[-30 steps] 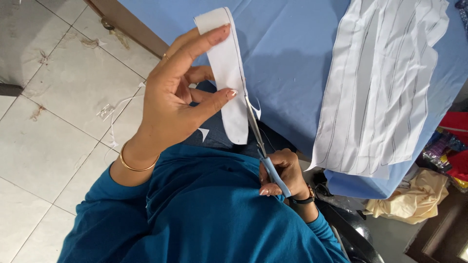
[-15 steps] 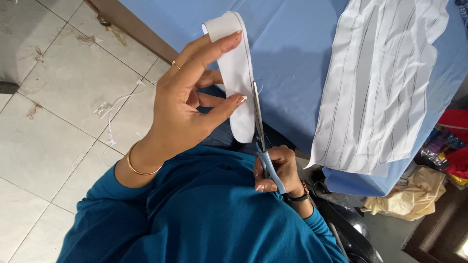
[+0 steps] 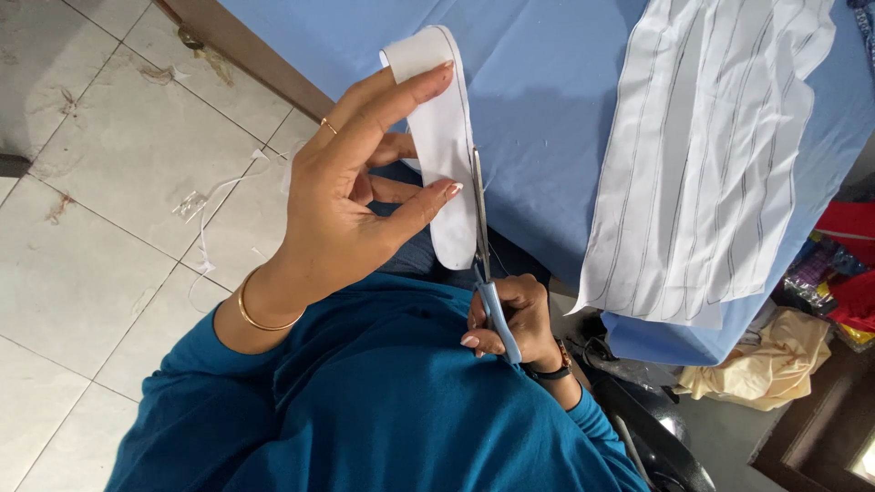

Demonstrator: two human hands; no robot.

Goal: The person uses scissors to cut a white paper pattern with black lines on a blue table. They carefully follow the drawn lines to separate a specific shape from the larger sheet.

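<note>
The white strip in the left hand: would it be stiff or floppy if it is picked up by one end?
The white strip probably has some body: it stands up past the left hand with only a soft curl on top. It looks thin and light, pinched by fingertips alone. The scissors run along its edge, so it likely cuts easily.

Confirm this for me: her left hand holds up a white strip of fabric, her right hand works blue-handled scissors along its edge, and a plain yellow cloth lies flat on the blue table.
One detail is off. The left hand does hold the white strip, and the right hand works the blue-handled scissors along its edge. But the cloth lying flat on the blue table is white with thin dark stripes, not plain yellow, as the head view shows.
</note>
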